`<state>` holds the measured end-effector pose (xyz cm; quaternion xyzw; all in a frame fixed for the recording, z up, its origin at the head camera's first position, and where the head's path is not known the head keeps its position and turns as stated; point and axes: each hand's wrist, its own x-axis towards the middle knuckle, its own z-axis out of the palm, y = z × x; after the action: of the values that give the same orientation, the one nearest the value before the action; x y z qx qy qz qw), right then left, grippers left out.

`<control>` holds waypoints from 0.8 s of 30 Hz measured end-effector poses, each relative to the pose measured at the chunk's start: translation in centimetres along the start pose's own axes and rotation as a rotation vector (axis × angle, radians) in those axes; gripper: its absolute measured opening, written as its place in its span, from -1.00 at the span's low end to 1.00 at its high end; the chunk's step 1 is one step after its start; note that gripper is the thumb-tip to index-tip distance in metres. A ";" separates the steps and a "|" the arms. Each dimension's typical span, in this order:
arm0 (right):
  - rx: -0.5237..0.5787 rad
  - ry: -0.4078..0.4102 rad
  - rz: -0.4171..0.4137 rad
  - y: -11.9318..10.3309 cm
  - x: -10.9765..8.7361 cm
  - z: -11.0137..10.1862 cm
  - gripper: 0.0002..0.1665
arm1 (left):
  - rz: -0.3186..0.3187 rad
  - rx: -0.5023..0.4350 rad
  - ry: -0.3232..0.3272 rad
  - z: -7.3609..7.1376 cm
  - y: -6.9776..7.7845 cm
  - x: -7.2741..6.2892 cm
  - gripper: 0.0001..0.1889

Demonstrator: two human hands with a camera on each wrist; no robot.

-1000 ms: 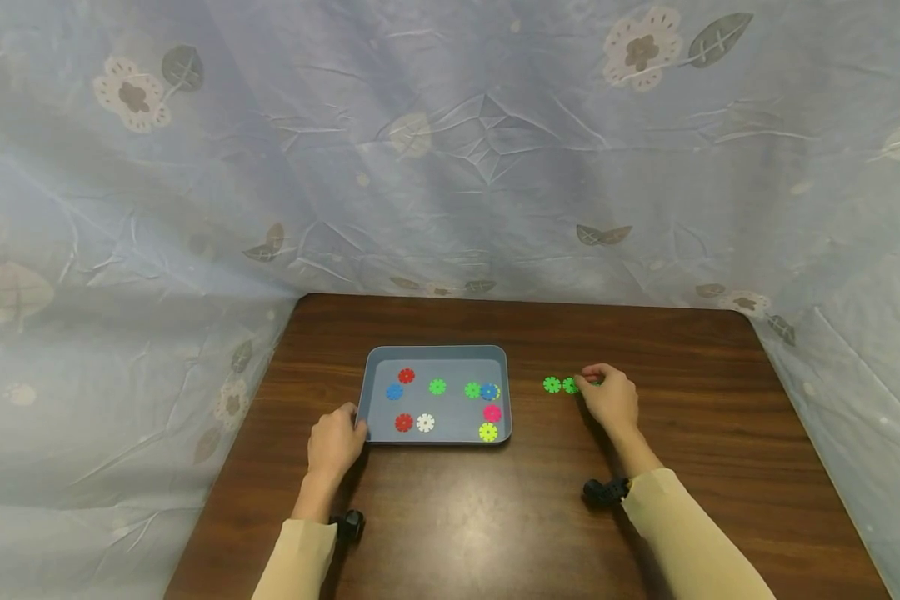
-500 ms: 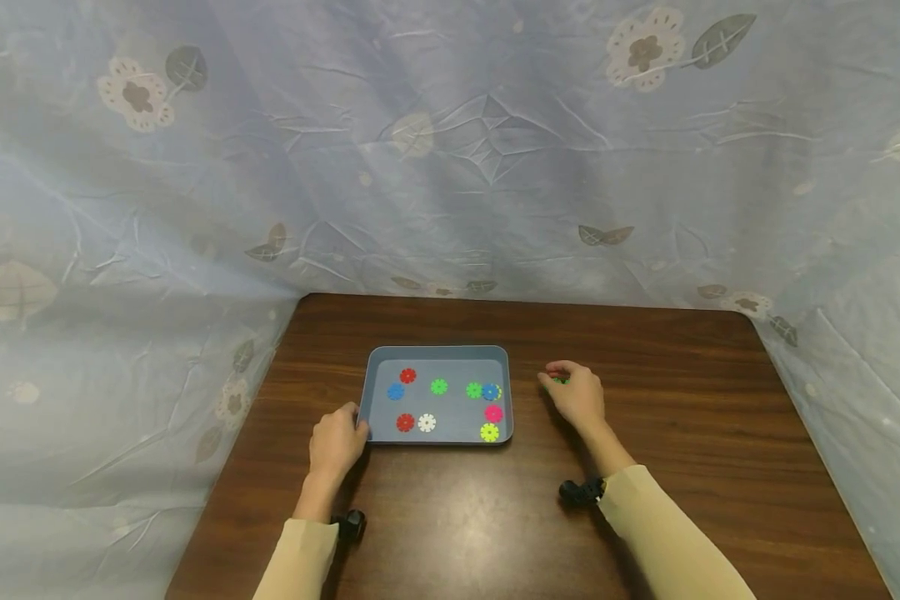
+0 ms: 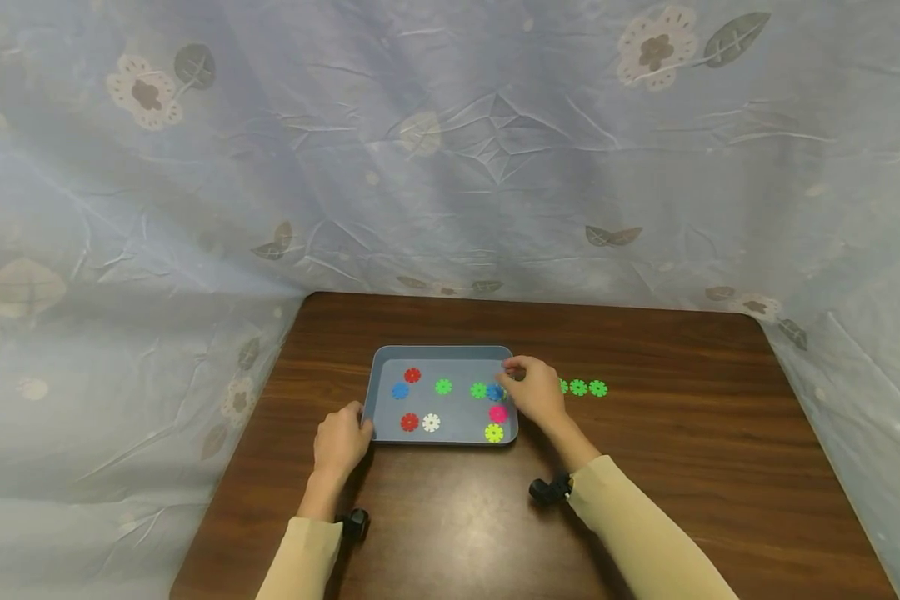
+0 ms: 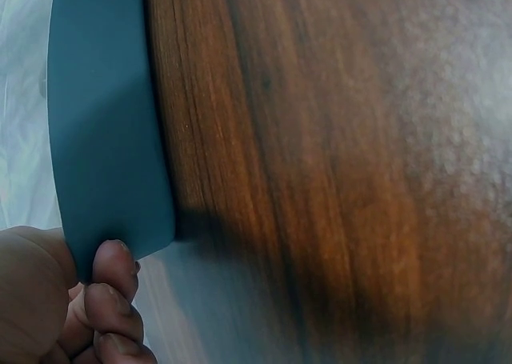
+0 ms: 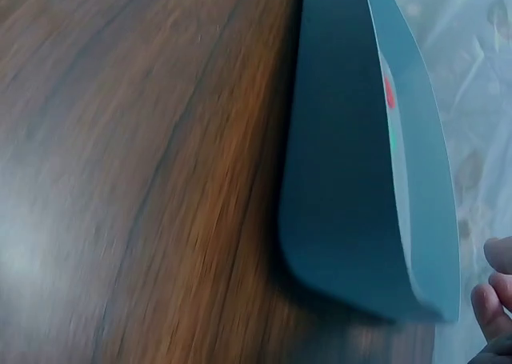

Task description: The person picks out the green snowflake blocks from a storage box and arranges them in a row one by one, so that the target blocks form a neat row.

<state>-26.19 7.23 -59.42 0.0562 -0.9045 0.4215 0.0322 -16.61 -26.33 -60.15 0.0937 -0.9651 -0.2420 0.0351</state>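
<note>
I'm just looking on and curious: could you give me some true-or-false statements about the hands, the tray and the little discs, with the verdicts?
1. The left hand grips the tray at its near left corner. True.
2. The white disc lies on the table, outside the tray. False: the white disc is in the tray, next to a red disc.
3. Green discs lie in a row on the table to the right of the tray. True.
4. The right hand is at the tray's left end. False: it is at the right end, close to the blue disc.
5. The pink disc is nearer the person than the blue disc. True.
</note>
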 end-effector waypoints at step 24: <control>-0.075 -0.184 -0.032 -4.7 0.7 7.5 -0.63 | 0.003 -0.002 0.018 0.1 0.0 -0.1 -0.80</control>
<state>-26.33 -1.60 -60.57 0.1080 -0.9177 0.3800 -0.0424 -16.57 -26.31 -60.24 0.0944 -0.9647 -0.2420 0.0443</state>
